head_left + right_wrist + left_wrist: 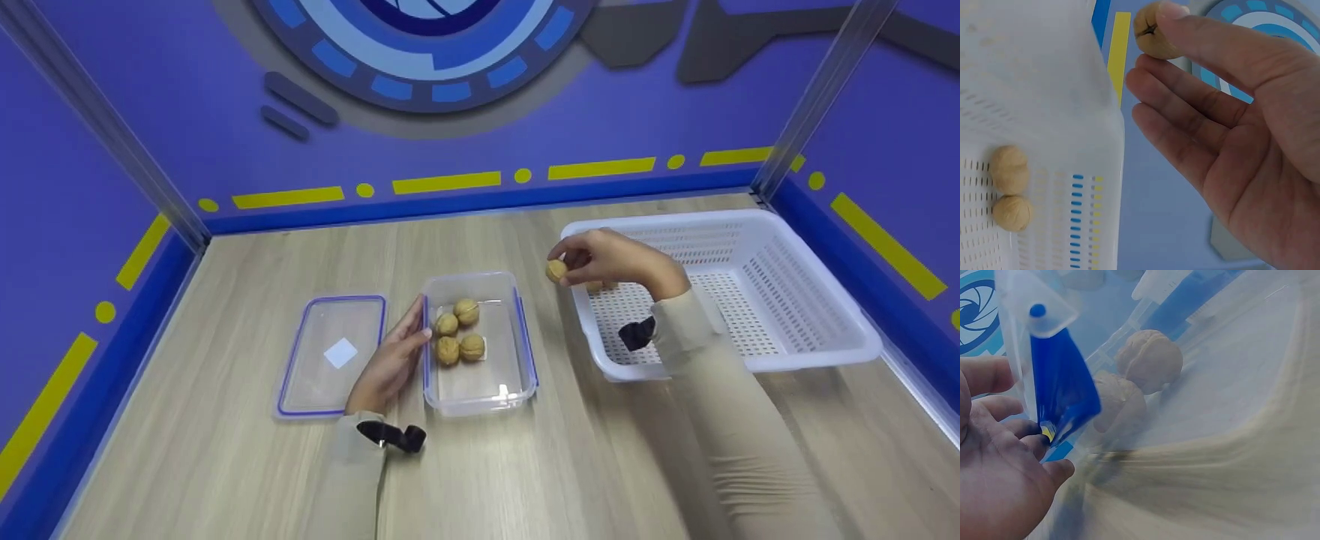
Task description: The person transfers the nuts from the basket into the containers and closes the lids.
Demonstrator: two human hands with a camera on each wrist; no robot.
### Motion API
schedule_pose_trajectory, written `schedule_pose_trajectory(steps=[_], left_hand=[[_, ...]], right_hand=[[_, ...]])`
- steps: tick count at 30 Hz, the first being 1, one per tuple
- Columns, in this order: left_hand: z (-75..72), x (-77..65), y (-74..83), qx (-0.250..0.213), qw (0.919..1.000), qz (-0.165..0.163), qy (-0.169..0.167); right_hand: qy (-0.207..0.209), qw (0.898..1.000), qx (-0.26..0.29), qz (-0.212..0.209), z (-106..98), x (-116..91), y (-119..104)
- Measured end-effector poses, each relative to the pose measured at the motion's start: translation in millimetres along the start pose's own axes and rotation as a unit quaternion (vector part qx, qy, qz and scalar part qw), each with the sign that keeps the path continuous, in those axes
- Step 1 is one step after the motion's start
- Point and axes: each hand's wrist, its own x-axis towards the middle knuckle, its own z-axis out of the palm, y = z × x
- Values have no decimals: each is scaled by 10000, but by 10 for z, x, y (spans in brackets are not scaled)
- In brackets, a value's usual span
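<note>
A walnut (pixel 556 271) is pinched between the thumb and fingers of my right hand (pixel 611 259), just off the left rim of the white basket (pixel 592 352). In the right wrist view this walnut (pixel 1154 31) shows a dark star-shaped crack. Two more walnuts (pixel 1010 188) lie inside the basket, mostly hidden by my hand in the head view. My left hand (pixel 394 360) rests along the left side of a clear plastic container (pixel 487 390), thumb at its rim and fingers against the outer wall. Several walnuts (pixel 466 311) sit together in the container's left half.
A clear lid (pixel 315 375) with a blue seal and a white square label (pixel 340 353) lies flat left of the container. Wood-grain table (pixel 247 480) surrounds these things. Blue-purple panels (pixel 525 127) stand at the back and both sides.
</note>
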Motion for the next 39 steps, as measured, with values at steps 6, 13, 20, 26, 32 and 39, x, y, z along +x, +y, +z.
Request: schedule_pose_trajectory(steps=[6, 13, 20, 26, 32, 39], left_hand=[[-7, -1, 0, 20, 10000, 51, -65], [-15, 0, -15, 58, 10000, 19, -40], [-7, 0, -11, 49, 10000, 4, -65], [-9, 6, -3, 56, 10000, -23, -29], [-11, 7, -9, 68, 10000, 4, 4], [-10, 1, -7, 91, 9999, 35, -43]], right_hand=[[28, 9995, -45, -316, 76, 93, -117], [-96, 9990, 148, -405, 177, 197, -225], [-212, 9982, 268, -493, 273, 305, -309], [-331, 9971, 440, -527, 377, 399, -364], [-353, 9967, 428, -595, 494, 491, -399], [-285, 9971, 290, -647, 603, 581, -425]])
